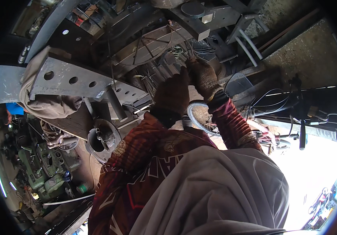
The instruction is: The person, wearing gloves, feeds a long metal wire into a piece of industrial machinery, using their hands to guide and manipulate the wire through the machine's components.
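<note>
My left hand (171, 93), in a dark brown knit glove, is closed close beside my right hand at the workbench. Its front is in shade, so what it grips cannot be made out. My right hand (203, 77), in a matching glove, is also closed, its fingers curled toward the bench; what lies in them is hidden. A bundle of thin metal rods (148, 83) lies just left of my left hand. Beyond both hands sits a tangle of thin wire strands (178, 51) among flat metal pieces. A curved thin rod hoop (147, 60) stands at the far left of the hands.
A thick steel beam with round holes (83, 80) juts in from the left, a cloth (55, 106) draped over it. A metal cylinder (102, 140) stands below. Green machinery (45, 164) is at lower left. A wheel (201, 115) and cables (272, 102) lie to the right.
</note>
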Demonstrator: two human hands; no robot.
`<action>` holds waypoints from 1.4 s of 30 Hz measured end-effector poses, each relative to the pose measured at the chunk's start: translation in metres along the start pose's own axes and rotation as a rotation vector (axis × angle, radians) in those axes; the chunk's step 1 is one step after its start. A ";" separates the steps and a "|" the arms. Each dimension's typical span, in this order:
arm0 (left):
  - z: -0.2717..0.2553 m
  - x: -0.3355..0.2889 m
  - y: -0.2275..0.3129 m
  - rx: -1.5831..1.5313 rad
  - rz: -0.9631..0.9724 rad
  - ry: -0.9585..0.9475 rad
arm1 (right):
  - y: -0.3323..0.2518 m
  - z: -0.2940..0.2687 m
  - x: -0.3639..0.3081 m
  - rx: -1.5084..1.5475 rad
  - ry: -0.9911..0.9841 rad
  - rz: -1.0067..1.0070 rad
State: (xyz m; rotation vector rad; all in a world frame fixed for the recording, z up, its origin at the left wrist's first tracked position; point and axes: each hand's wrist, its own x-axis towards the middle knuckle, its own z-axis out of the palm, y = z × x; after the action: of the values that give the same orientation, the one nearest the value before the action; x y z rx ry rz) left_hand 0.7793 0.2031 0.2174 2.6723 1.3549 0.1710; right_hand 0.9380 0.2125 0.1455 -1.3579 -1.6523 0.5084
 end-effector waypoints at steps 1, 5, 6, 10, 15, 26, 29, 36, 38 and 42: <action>-0.002 -0.002 -0.004 0.016 -0.014 -0.012 | -0.006 0.003 -0.001 0.124 -0.019 0.083; -0.008 0.001 -0.013 0.040 0.012 -0.017 | -0.014 0.000 -0.003 0.175 -0.048 0.129; -0.008 0.002 -0.017 0.041 0.019 -0.003 | -0.014 0.000 -0.001 0.043 -0.064 0.064; -0.012 -0.001 -0.034 0.039 0.059 0.010 | -0.035 -0.001 0.010 0.891 -0.111 0.831; -0.022 -0.001 -0.042 0.002 0.134 0.048 | 0.007 0.019 0.046 1.368 -0.002 0.711; -0.046 0.023 -0.140 0.272 0.379 0.030 | 0.057 0.142 0.089 0.800 0.278 0.283; -0.040 0.011 -0.147 0.207 0.354 0.046 | 0.001 0.126 0.110 1.425 0.231 0.774; -0.033 0.020 -0.098 0.103 0.247 0.109 | -0.023 0.054 0.107 1.418 -0.010 0.517; -0.037 0.023 -0.094 0.268 0.246 0.242 | -0.005 0.063 0.110 1.693 0.104 0.705; -0.033 0.018 -0.102 0.437 0.157 0.547 | -0.069 0.082 0.135 1.372 0.683 1.033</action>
State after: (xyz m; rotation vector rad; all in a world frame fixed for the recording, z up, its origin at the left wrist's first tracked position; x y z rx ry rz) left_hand 0.7038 0.2793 0.2322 3.2599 1.4467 0.7529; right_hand 0.8346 0.3345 0.2093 -0.9378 0.2183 1.2477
